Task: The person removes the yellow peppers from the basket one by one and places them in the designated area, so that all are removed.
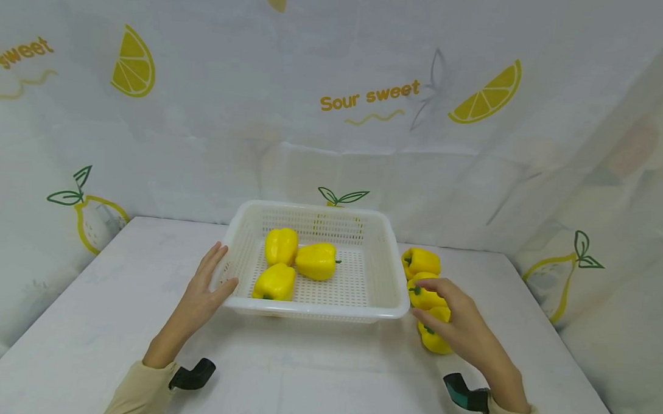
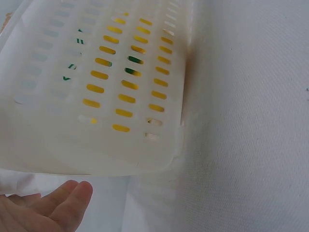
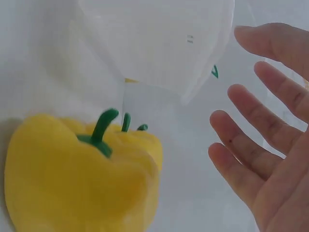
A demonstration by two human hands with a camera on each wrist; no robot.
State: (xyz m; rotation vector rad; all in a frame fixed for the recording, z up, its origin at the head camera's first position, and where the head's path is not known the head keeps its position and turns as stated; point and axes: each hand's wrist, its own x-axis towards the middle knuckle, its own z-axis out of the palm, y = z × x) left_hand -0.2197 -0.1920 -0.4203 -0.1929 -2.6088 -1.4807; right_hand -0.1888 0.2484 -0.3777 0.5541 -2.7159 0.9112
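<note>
A white plastic basket [image 1: 317, 309] with slotted walls sits on the table, holding three yellow bell peppers [image 1: 315, 261]. At its left end is my left hand [image 1: 199, 297], fingers extended along the rim; whether they touch it I cannot tell. My right hand [image 1: 461, 327] hovers by the basket's right corner, over three more bell peppers [image 1: 421, 262] lined up on the table. Its fingers are spread and lightly bent, and nothing is between them. The right wrist view shows the nearest bell pepper [image 3: 82, 179] with its green stem, apart from the fingers [image 3: 241, 140].
White cloth covers the table [image 1: 314, 377]. Behind it hangs a pale curtain [image 1: 214, 105] printed with lemons and lettering, close to the basket's far side. A dark strap piece [image 1: 193, 374] sticks out at the left wrist, another [image 1: 464, 394] at the right.
</note>
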